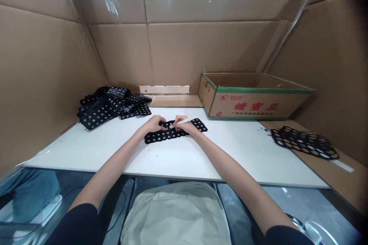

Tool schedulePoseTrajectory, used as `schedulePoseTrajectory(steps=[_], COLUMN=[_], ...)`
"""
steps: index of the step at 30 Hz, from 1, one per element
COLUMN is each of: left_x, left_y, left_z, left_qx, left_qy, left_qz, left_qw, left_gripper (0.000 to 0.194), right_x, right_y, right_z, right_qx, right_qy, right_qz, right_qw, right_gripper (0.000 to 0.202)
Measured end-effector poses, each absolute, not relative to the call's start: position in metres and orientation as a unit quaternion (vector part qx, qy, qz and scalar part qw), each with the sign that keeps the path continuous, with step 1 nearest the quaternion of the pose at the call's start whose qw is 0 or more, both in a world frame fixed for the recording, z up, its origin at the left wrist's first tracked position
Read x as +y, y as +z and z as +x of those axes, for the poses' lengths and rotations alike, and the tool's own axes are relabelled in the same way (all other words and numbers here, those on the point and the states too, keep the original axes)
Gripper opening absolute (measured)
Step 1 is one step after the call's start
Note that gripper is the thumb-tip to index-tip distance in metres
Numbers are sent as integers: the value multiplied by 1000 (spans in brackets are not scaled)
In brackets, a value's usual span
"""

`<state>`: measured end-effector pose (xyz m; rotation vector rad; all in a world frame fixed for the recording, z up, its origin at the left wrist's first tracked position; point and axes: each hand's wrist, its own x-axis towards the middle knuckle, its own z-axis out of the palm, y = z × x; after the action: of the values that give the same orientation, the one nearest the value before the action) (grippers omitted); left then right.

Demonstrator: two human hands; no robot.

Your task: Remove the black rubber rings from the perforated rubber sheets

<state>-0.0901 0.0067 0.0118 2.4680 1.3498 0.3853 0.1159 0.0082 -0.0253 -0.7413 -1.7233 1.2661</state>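
"How are the hands set?"

"Both forearms reach inward over the white table (pixel 100 153). The right hand (pixel 183 123) is closed round a slim white tool (pixel 187 120), slanting down to the dotted black strip (pixel 152 138), flat mid-table."

"And the left hand (pixel 154 124)?"

"On the strip, thumb lowest; pinching or just pressing, I can't tell. The tool's tip is perhaps touching, but too small to be sure."

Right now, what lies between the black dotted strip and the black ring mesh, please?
In the head view, white tabletop and small black scraps near the mesh.
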Motion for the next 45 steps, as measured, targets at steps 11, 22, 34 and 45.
schedulePoseTrajectory(steps=[11,22,34,45], left_x=[-2,-3,-13,-17], left_y=[14,6,11,15], left_z=[-82,-79,-68,-65], left_qx=[491,486,523,534], left_qy=[153,132,106,105], left_qz=[850,860,845,838], left_qw=[118,86,41,37], left_gripper=[19,22,30,24], right_x=[10,-6,-3,2], right_y=[-24,1,8,-12], right_z=[121,116,99,113], right_qx=[-710,-842,-866,-732], right_qy=[481,263,214,465], right_qz=[-291,-329,-354,-359], right_qw=[423,338,283,346], right_gripper=[22,7,12,10])
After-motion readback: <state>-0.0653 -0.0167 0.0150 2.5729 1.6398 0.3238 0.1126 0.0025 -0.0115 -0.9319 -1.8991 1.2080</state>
